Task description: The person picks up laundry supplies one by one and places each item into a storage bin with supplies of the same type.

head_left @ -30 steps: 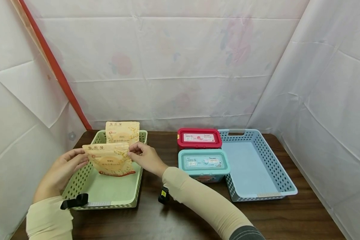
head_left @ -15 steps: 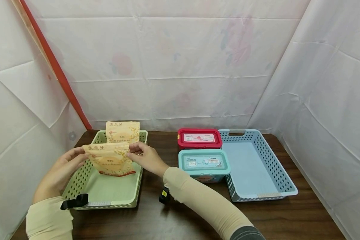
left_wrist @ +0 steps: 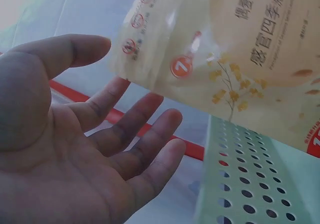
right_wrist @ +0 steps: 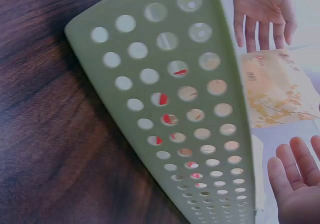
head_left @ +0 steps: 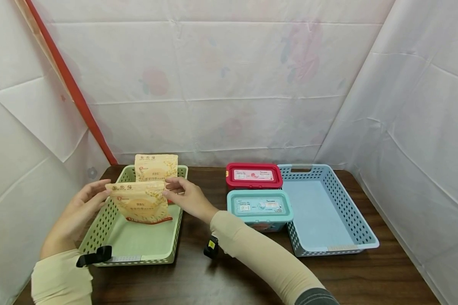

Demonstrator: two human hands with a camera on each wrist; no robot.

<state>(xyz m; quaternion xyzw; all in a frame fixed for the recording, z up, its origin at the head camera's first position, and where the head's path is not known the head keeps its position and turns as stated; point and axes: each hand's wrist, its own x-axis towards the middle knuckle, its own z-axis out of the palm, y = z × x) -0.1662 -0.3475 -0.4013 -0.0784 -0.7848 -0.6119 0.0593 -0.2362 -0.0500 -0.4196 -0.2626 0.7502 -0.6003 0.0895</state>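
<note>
Two yellow pouches with printed flowers stand upright in the green perforated basket [head_left: 143, 245]. The front pouch [head_left: 140, 205] has a red bottom edge; behind it, the back pouch [head_left: 156, 166] is partly hidden. My left hand [head_left: 75, 214] is at the front pouch's upper left corner. In the left wrist view its fingers are spread, thumb just off the pouch's edge. On the other side, my right hand [head_left: 192, 201] is beside the upper right corner. The right wrist view shows its fingers [right_wrist: 290, 166] straight and apart from the pouch [right_wrist: 280, 91].
A red-lidded box [head_left: 253, 176] and a turquoise-lidded box [head_left: 259, 207] stand mid-table, against a blue perforated basket [head_left: 324, 212] on the right. White cloth sheets [head_left: 221, 84] enclose the dark wooden table [head_left: 198, 279] at the back and sides.
Both hands have loosened from the front pouch's top corners, and their fingers have spread a little outward. The pouch stays upright in the same spot.
</note>
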